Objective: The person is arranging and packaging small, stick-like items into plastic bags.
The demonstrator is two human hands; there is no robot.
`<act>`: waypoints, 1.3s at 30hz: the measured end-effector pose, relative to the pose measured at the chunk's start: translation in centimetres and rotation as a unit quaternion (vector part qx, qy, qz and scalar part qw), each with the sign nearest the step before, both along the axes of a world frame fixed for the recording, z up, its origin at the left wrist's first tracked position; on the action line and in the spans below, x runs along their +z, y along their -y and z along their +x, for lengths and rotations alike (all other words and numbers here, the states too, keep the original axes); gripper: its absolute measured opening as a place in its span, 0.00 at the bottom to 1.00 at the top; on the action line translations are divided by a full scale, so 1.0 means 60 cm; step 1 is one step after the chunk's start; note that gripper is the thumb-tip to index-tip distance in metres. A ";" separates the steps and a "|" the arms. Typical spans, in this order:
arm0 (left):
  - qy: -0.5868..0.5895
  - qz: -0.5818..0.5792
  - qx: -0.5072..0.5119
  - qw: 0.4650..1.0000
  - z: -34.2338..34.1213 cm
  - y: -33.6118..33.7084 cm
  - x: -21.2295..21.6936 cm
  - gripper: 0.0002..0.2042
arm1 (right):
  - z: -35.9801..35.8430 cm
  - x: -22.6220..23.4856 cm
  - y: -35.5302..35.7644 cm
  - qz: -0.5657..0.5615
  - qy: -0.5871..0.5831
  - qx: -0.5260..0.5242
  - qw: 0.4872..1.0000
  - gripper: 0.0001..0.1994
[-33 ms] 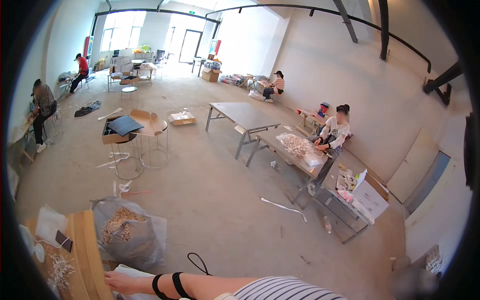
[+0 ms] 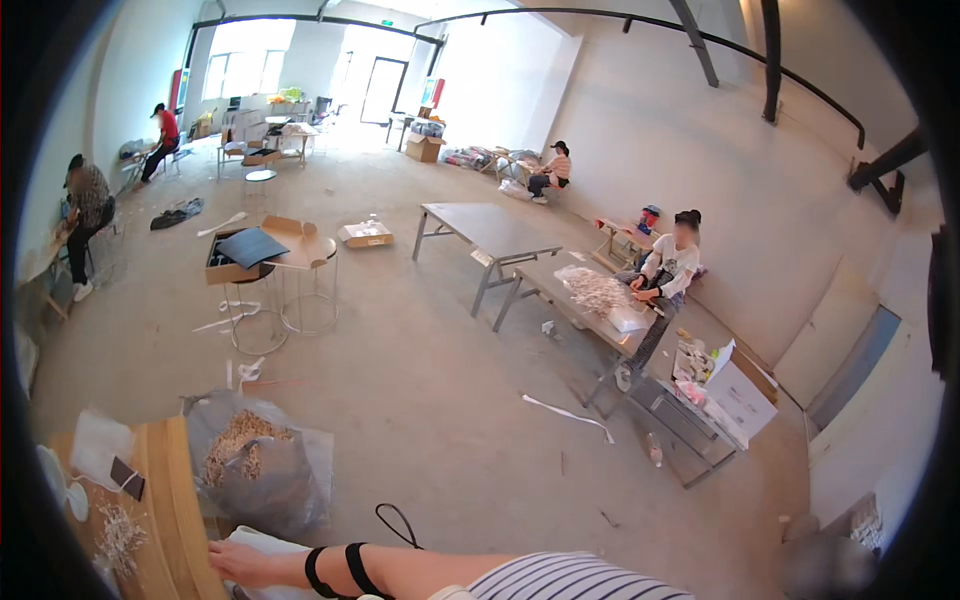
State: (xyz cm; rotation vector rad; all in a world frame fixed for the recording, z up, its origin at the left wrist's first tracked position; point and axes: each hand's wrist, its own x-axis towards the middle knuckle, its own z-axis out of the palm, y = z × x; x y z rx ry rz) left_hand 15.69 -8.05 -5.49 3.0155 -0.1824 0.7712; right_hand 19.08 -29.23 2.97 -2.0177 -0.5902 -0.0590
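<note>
My left hand (image 2: 238, 562) reaches out to the left from the lower edge and lies flat, fingers apart, on a white plastic sheet (image 2: 272, 545) beside the edge of a wooden table (image 2: 170, 490). Two black straps (image 2: 335, 572) circle that wrist, and a striped sleeve covers the upper arm. Just beyond the hand, a grey plastic bag (image 2: 290, 490) stands open on the floor, full of small tan pieces. A clear bag (image 2: 98, 445) and a heap of small white bits (image 2: 120, 535) lie on the wooden table. My right hand is out of view.
A black cord loop (image 2: 400, 520) and a white strip (image 2: 570, 412) lie on the concrete floor. Ahead stand round stools with a cardboard box (image 2: 240, 262), grey metal tables (image 2: 490, 230) and a white box (image 2: 740, 395). A person (image 2: 670, 265) sits at a table; others work at the far left.
</note>
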 end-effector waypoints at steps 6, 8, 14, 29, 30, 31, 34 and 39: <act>-0.056 -0.058 0.075 0.994 -0.085 -0.095 -0.037 0.40 | 0.008 -0.002 -0.027 -0.027 0.026 0.106 0.994 0.12; -0.080 -0.114 0.095 0.986 -0.089 -0.061 -0.032 0.40 | -0.004 0.007 -0.028 -0.001 0.008 0.047 0.999 0.12; -0.174 -0.152 0.169 0.958 -0.089 -0.042 0.034 0.42 | 0.021 0.021 -0.079 0.050 0.032 0.082 0.995 0.10; 0.050 -0.589 0.087 0.802 -0.062 -0.123 0.041 0.37 | 0.067 -0.096 -0.303 0.095 -0.063 0.105 0.988 0.19; 0.051 -0.595 0.068 0.799 -0.061 -0.125 0.042 0.37 | 0.066 -0.098 -0.310 0.092 -0.072 0.118 0.986 0.19; 0.048 -0.596 0.072 0.798 -0.060 -0.129 0.044 0.37 | 0.065 -0.099 -0.316 0.088 -0.080 0.131 0.984 0.19; 0.036 -0.593 0.046 0.803 -0.062 -0.134 0.051 0.39 | 0.058 -0.090 -0.330 0.070 -0.095 0.186 0.975 0.19; -0.024 -0.614 0.026 0.789 -0.046 -0.138 0.055 0.41 | 0.037 -0.094 -0.343 0.100 -0.077 0.194 0.973 0.19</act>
